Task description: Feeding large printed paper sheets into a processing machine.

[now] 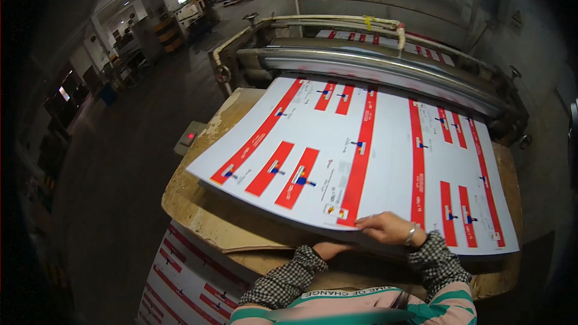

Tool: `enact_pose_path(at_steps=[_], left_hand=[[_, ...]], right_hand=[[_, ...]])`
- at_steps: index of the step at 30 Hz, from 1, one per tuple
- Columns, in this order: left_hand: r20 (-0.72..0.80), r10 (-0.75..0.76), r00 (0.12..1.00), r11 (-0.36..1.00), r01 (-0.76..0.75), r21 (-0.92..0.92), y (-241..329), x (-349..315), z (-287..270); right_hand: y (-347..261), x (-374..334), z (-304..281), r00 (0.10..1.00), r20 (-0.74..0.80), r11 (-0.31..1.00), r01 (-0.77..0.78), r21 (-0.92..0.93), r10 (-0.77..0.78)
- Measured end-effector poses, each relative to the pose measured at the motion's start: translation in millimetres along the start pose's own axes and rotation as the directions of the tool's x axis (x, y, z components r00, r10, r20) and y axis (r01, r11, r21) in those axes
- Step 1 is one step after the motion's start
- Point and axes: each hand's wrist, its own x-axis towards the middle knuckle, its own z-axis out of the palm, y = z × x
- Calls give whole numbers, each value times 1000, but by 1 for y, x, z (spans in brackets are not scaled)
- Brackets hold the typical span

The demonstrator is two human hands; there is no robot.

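Note:
A large white printed sheet (391, 144) with red bands and small blue marks lies in front of me, its far edge at the metal rollers. My right hand (385, 227), with a silver bracelet at the wrist, pinches the sheet's near edge close to its middle. Beside it, my left hand (331, 249) reaches in below that edge; its fingers are hidden under the sheet. Beneath the sheet is a worn wooden board (198, 204) with rounded corners.
Beyond the board stands a machine with a long shiny roller (361, 67) and a pipe frame (325, 19). A small box with a red light (189, 136) sits left of the board. More printed sheets (180, 280) lie lower at the near left. Yellow-striped pillars (167, 35) stand farther off.

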Motion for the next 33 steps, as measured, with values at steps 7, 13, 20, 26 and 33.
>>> enact_pose_path(at_steps=[7,13,20,26,33], left_hand=[[-101,75,992,994,-67,83,15,-13,5],[-80,39,996,998,-34,57,18,-8,3],[38,3,999,999,-1,-46,27,-10,1],[-51,3,999,999,-2,32,19,-9,3],[-29,-125,992,990,127,57,4,-13,-9]], right_hand=[[39,15,14,991,128,999,-35,-1,35],[69,41,6,877,-89,881,-474,-2,472],[38,13,38,962,195,866,-70,-495,189],[17,10,-1,989,121,994,-69,-89,80],[-13,1,3,1000,13,997,-15,-82,16]])
